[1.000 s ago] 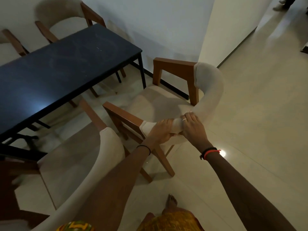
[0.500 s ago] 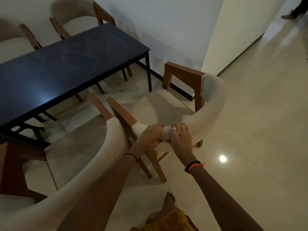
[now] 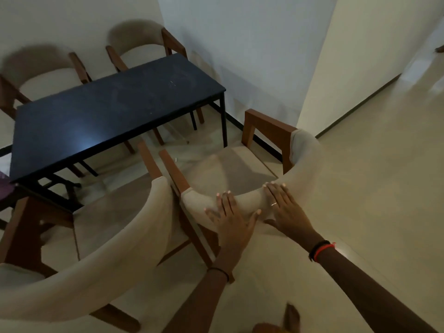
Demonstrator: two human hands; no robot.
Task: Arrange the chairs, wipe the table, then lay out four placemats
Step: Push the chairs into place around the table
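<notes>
The left hand [image 3: 231, 218] and the right hand [image 3: 287, 211] lie flat side by side, fingers straight and a little spread, on the curved beige fabric backrest of the armchair [image 3: 308, 169]; neither hand grips it. This armchair has brown wooden arms and a padded seat. It stands on the glossy pale floor [image 3: 374, 193] near the corner of the dark rectangular surface [image 3: 108, 111], just beside a second similar chair [image 3: 108, 260].

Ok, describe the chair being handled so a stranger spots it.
Start at the dark table. Two chairs stand on its near side; take the right chair, by the table's right end. Unlike its neighbour, it has the left hand and right hand flat on its curved cream backrest.
</notes>
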